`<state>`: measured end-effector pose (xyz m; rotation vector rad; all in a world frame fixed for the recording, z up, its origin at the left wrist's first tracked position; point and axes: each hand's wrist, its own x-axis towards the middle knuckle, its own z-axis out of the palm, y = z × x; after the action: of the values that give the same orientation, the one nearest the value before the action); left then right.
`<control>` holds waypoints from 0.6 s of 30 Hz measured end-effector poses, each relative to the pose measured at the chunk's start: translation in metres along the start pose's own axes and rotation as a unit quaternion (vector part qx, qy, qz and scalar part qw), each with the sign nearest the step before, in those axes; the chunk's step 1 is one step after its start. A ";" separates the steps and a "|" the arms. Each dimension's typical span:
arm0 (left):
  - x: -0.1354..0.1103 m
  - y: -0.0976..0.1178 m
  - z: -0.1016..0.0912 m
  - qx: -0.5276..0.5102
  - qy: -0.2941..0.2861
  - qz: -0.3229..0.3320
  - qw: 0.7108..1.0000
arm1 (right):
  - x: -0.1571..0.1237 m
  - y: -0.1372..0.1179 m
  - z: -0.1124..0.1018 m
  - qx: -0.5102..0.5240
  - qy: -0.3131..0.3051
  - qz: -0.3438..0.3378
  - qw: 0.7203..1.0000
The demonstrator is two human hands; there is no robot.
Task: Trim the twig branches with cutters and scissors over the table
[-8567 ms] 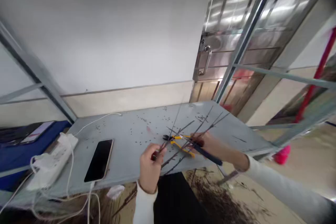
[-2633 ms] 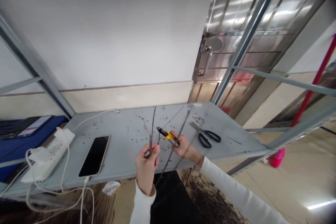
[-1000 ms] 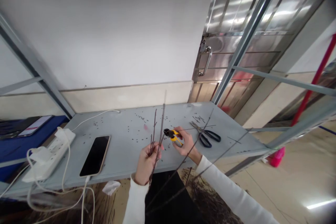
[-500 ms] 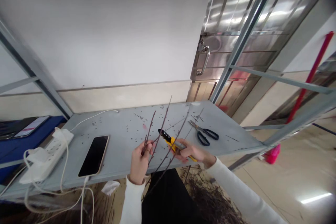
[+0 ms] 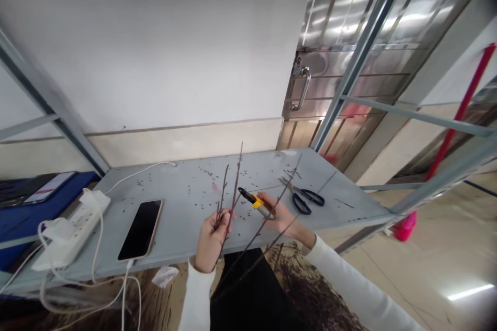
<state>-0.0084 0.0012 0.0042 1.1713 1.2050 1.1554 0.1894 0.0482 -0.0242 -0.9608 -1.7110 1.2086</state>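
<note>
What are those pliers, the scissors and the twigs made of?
Pliers: the dark head is probably metal; the yellow-and-grey grips look like plastic or rubber.
Scissors: silvery blades suggest metal; smooth, dark handles suggest plastic.
Twigs: seemingly wood, being matte brown, thin and knobbly.

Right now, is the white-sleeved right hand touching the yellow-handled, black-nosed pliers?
Touching. The head view shows the right hand wrapped around the rear of the pliers.

A smartphone [image 5: 140, 230] lay beside a power strip [image 5: 81, 222].
A metal door [image 5: 341, 20] with a pull handle [image 5: 306, 85] stood beyond.
</note>
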 end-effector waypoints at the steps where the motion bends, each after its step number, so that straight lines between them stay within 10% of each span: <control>1: 0.000 0.000 0.000 -0.002 -0.001 -0.004 1.000 | 0.002 -0.001 -0.003 -0.053 0.037 -0.022 0.998; 11: 0.003 0.006 -0.004 -0.027 -0.044 -0.047 0.998 | 0.016 -0.003 -0.027 -0.482 0.172 -0.270 0.816; 18: 0.005 0.007 -0.007 -0.027 -0.063 -0.056 0.996 | 0.012 -0.007 -0.026 -0.324 0.063 -0.194 0.924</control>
<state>-0.0158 0.0067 0.0105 1.1058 1.1225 1.0096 0.2075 0.0665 -0.0100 -0.9717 -2.1115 0.3056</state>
